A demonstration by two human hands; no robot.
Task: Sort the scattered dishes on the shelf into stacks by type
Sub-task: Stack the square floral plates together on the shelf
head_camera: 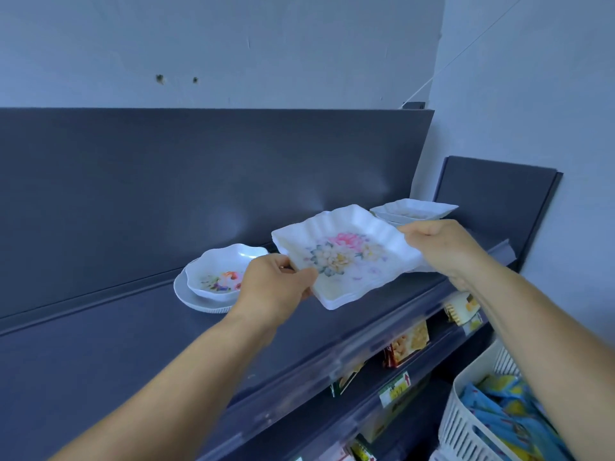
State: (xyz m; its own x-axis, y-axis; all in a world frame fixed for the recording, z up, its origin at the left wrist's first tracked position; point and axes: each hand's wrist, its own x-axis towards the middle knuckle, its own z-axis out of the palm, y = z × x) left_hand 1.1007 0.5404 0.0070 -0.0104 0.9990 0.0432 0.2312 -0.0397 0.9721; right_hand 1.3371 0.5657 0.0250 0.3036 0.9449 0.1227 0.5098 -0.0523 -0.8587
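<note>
Toward the left of the dark shelf (100,327), close to its back edge, a small scalloped bowl (223,270) with a flower print sits inside a plain round plate (203,299); two different types nested together, so this pair likely needs splitting before the sorting is done. Just right of it the left hand (273,287) grips the near left rim of a square fluted dish (342,257) with a pink and yellow floral print, thumb on top and the other fingers curled beneath, pinching the edge. The dish is tilted and appears lifted clear of the shelf, over the middle of it, nearer the front edge. The right hand (446,247) holds the opposite rim, its fingers curled over the edge from above. Two hands on opposite sides keep a wide, shallow piece level and steady while it is carried. Farther right, by the back right corner of the shelf, stands a small stack of angular white dishes (414,211), which looks to be the same square kind, so the held dish is probably bound for that pile. Below the front edge, packaged goods (411,342) hang on lower shelves, and a white slatted basket (466,424) sits at the far right.
</note>
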